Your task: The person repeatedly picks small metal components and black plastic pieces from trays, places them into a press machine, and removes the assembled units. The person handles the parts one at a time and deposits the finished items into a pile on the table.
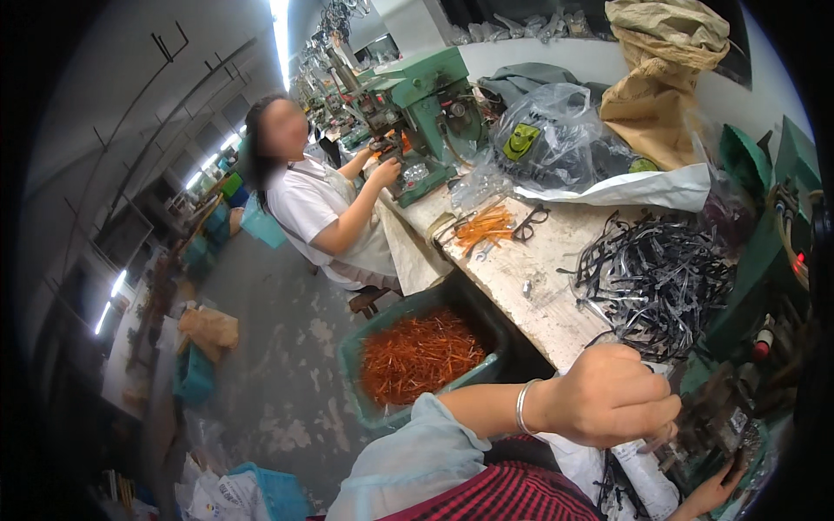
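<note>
My left hand (618,398), with a silver bangle on its wrist, is closed in a fist in front of a dark metal machine fixture (725,425) at the lower right. What its fingers hold, if anything, is hidden. My right hand (717,488) reaches up to the lower side of the same fixture; its fingers are partly hidden. Just beyond my left hand lies a large tangled pile of slim black and clear strips (660,282), which look like spectacle temples. More black strips (617,486) lie on white plastic in my lap.
A green bin (347,369) full of orange strips stands left of the worn bench (508,282). Orange strips (484,227) and black spectacle frames (530,223) lie farther along it. A co-worker (304,200) sits at a green machine (430,100). Bagged goods (556,139) line the back.
</note>
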A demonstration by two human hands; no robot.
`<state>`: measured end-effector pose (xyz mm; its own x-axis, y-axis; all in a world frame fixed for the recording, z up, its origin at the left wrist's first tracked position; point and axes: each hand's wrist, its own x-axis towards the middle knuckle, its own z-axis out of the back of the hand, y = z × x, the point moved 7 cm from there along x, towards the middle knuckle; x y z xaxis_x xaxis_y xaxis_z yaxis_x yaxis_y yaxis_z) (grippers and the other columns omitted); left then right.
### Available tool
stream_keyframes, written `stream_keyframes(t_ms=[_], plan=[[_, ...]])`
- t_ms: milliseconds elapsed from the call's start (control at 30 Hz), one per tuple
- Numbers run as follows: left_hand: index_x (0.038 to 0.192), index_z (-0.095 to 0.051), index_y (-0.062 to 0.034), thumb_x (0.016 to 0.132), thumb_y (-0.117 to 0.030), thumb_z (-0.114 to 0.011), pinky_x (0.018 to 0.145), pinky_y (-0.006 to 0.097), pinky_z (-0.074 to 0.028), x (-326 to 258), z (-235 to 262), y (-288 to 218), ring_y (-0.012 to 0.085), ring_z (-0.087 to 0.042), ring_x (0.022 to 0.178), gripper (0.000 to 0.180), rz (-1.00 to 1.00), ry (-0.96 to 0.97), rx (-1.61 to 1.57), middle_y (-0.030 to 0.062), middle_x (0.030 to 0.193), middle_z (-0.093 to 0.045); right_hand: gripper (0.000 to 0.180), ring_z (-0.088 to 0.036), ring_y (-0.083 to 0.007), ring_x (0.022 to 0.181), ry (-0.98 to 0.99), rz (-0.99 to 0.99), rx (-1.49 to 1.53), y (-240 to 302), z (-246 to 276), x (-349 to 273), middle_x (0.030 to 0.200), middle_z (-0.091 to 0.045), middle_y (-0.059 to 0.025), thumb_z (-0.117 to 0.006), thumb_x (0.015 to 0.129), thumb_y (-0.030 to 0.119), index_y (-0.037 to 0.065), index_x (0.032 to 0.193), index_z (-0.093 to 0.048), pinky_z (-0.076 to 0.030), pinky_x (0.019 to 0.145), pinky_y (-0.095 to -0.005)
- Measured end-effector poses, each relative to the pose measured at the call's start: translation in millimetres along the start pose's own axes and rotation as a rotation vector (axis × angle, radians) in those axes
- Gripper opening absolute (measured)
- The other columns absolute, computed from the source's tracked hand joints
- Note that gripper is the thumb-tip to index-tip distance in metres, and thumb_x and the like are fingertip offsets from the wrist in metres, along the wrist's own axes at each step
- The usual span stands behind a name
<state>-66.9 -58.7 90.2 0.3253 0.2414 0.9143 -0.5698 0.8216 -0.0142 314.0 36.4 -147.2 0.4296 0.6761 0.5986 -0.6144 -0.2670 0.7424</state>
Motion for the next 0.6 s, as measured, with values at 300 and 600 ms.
stream_keyframes(t_ms=[300,600], plan=[[0.105,-0.066,-0.004,0.083,-0.013,-0.075,0.055,0.033,-0.042,-24.1,-22.1,13.8,0.0214,-0.057,0.063,0.025,0.187,-0.027,-0.085,0.0075,0.093,-0.065,0.039,-0.058,-0.0286,0.126,0.111,-0.178,-0.226,-77.9,-2.8,-7.6,0.138,-0.061,-0.0155,-0.054,0.106,0.028,0.004,0.135,-0.062,-0.044,0.105,-0.0353],[0.109,-0.066,-0.0029,0.082,-0.009,-0.073,0.058,0.034,-0.044,-31.1,-32.2,10.0,0.0227,-0.058,0.065,0.029,0.197,0.06,-0.137,0.0095,0.104,-0.066,0.042,-0.059,-0.0301,0.124,0.165,-0.15,-0.209,-61.1,-7.8,-6.2,0.137,-0.062,-0.0151,-0.052,0.106,0.033,0.004,0.135,-0.062,-0.044,0.104,-0.0346]])
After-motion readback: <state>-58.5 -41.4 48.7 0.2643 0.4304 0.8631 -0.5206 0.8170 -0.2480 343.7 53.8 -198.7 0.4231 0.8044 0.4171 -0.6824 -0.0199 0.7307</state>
